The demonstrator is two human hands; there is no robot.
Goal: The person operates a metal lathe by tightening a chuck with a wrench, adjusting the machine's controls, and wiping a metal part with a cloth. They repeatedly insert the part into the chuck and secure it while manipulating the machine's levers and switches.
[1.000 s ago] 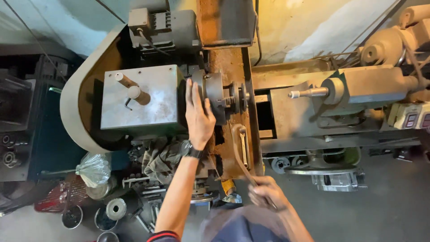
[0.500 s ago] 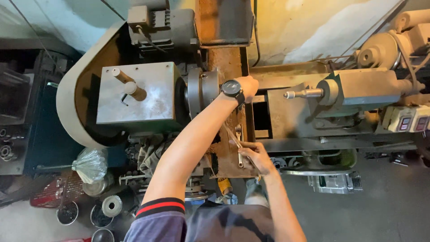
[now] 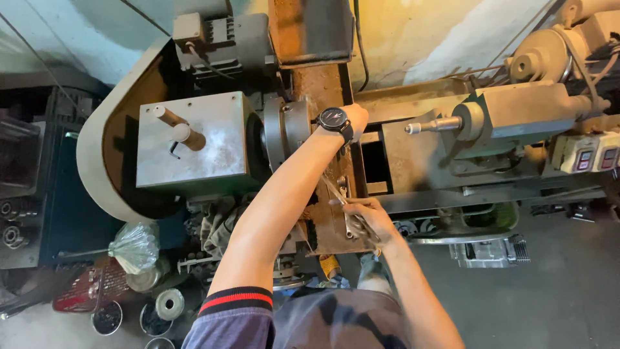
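1. Nearest the camera, on the floor at lower left, stand small round metal tins (image 3: 106, 318); what is in them cannot be made out. Beside them lie a grey spool (image 3: 169, 304) and a red mesh basket (image 3: 81, 291), its contents unclear.
2. A crumpled clear plastic bag (image 3: 134, 247) sits just above the basket, near a heap of grey rags (image 3: 216, 223).
3. The right hand (image 3: 369, 220) is closed around a slim silvery metal wrench (image 3: 345, 208), fingers wrapped over its lower part.
4. The wrench lies on the rusty brown carriage plate (image 3: 332, 232) of the lathe. Its long axis runs diagonally, the upper end pointing up and left toward the chuck, the lower end hidden in the hand.
5. The left hand (image 3: 355, 119), with a black round wristwatch (image 3: 334, 119) on the wrist, reaches across to the grey round metal chuck (image 3: 284, 132). The fingers curl over the far side, so how tightly they close cannot be told.
6. Left of the chuck sits the grey box-shaped headstock (image 3: 194, 145) with a brown lever on it.
7. To the right, well apart from the hands, the grey tailstock (image 3: 516, 119) points its slender metal centre at the chuck.
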